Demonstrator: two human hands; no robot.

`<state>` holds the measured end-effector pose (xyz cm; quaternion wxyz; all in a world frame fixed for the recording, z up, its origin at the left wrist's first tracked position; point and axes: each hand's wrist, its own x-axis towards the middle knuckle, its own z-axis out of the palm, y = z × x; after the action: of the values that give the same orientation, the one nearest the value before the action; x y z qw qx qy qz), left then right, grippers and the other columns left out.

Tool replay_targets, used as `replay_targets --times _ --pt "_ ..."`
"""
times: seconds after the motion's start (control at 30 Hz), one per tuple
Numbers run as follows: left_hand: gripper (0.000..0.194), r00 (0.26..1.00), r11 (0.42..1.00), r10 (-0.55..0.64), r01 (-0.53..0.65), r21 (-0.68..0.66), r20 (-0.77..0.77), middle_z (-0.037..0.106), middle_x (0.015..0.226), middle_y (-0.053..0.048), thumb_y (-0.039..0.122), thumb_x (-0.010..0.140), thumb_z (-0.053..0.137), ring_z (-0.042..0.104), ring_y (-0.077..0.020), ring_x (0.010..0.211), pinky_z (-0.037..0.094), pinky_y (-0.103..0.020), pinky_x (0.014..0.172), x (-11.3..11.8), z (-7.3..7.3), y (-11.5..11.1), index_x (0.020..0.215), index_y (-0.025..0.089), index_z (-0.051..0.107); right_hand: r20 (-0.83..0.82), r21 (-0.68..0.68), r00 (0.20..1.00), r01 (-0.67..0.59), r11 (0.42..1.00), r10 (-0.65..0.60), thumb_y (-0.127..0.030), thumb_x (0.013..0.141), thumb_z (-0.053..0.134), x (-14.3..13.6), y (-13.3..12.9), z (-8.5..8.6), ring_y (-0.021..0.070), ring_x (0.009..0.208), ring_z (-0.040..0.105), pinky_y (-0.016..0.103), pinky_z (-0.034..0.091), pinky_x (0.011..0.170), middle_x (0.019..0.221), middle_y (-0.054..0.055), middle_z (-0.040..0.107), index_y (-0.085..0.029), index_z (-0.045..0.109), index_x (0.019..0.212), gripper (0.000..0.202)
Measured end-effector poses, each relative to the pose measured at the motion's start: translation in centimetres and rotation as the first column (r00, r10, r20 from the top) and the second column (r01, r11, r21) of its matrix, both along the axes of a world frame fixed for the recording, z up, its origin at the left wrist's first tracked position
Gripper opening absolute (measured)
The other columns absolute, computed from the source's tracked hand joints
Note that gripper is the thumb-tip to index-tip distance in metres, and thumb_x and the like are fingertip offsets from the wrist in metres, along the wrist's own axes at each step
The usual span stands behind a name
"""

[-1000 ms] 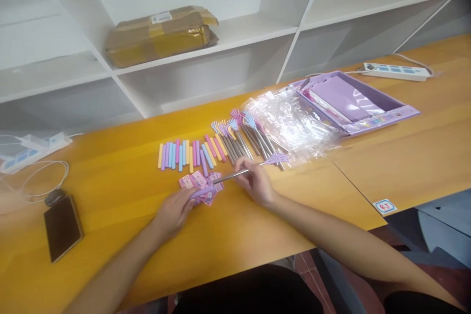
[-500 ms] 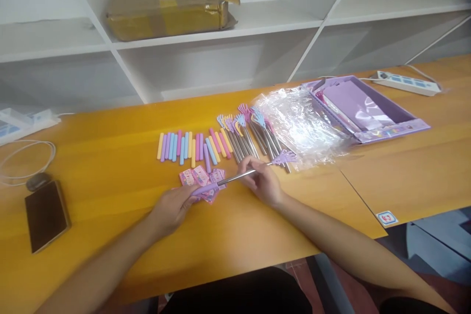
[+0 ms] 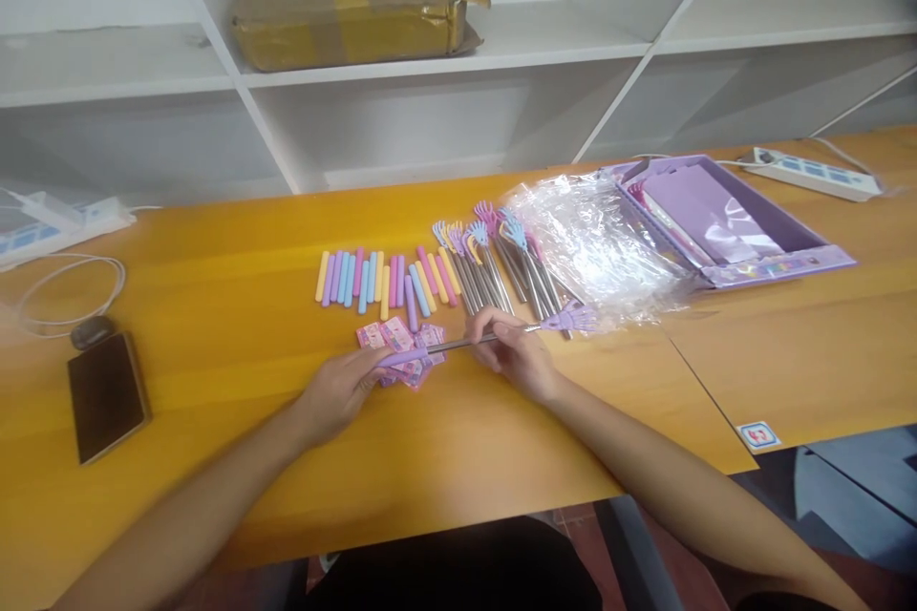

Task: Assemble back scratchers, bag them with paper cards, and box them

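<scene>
My left hand (image 3: 340, 393) is closed round the purple handle of a metal rod, and my right hand (image 3: 514, 355) grips its shaft near the far end. The rod (image 3: 458, 344) carries a purple hand-shaped head (image 3: 569, 316) pointing right. Beneath the handle lie pink and purple printed cards (image 3: 401, 336). Behind them is a row of yellow, purple, blue and pink tubes (image 3: 379, 281). Metal rods (image 3: 477, 282) with coloured hand-shaped heads lie beyond my right hand, beside crumpled clear plastic (image 3: 606, 243).
A purple open box (image 3: 780, 260) lies at the right on the wooden table (image 3: 236, 305), near a power strip (image 3: 817, 174). A dark phone (image 3: 107, 396) and cable (image 3: 72, 258) are at the left. A taped cardboard box (image 3: 351, 19) rests on the white shelf (image 3: 551, 33).
The camera view has shifted slightly, moving the table items rightward in the picture. The rod lies closer to level, still in both of my hands.
</scene>
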<state>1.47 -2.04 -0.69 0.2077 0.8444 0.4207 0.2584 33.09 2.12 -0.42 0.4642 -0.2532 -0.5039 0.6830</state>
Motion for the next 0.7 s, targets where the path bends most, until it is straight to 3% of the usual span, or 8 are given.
replay_targets --times 0.23,0.43,0.6,0.7 --pt "0.038 0.999 1.0 -0.02 0.021 -0.018 0.031 0.082 0.108 -0.009 0.031 0.115 0.04 0.08 -0.0195 0.091 0.066 -0.03 0.084 0.0 0.2 0.0 0.14 0.02 0.067 -0.078 -0.033 0.996 -0.043 0.999 0.04 -0.056 0.102 0.06 -0.8 -0.1 0.7 0.0119 0.047 0.034 0.028 0.028 0.052 0.057 -0.006 0.045 -0.023 0.062 0.089 0.036" --pt "0.039 1.0 0.987 -0.014 0.017 0.158 -0.018 0.081 0.122 -0.013 0.032 0.115 0.04 0.08 -0.0238 0.108 0.067 -0.035 0.092 -0.2 -0.8 -0.3 0.139 0.019 0.068 -0.033 0.033 0.999 -0.012 0.999 0.013 -0.058 0.105 0.059 -0.8 -0.6 0.6 0.0135 0.052 0.039 0.029 0.028 0.053 0.061 -0.005 0.047 -0.023 0.062 0.089 0.038" --pt "0.038 0.999 0.998 -0.007 0.005 0.068 0.036 0.082 0.117 -0.01 0.032 0.116 0.04 0.08 -0.0202 0.1 0.066 -0.03 0.088 0.2 -0.6 -0.2 0.14 0.02 0.066 0.029 -0.007 0.995 -0.096 0.995 0.096 -0.063 0.102 0.06 -0.7 0.1 0.7 0.012 0.051 0.039 0.028 0.028 0.052 0.065 -0.004 0.052 -0.022 0.065 0.097 0.042" --pt "0.038 0.998 0.998 0.044 -0.047 0.042 0.054 0.082 0.115 -0.009 0.034 0.116 0.039 0.08 -0.0196 0.095 0.064 -0.029 0.082 0.2 -0.5 0.0 0.137 0.02 0.067 0.045 -0.017 0.998 0.034 0.999 -0.034 -0.065 0.097 0.065 -0.2 1.3 0.9 0.0108 0.048 0.032 0.028 0.022 0.05 0.061 -0.007 0.045 -0.023 0.065 0.098 0.042"
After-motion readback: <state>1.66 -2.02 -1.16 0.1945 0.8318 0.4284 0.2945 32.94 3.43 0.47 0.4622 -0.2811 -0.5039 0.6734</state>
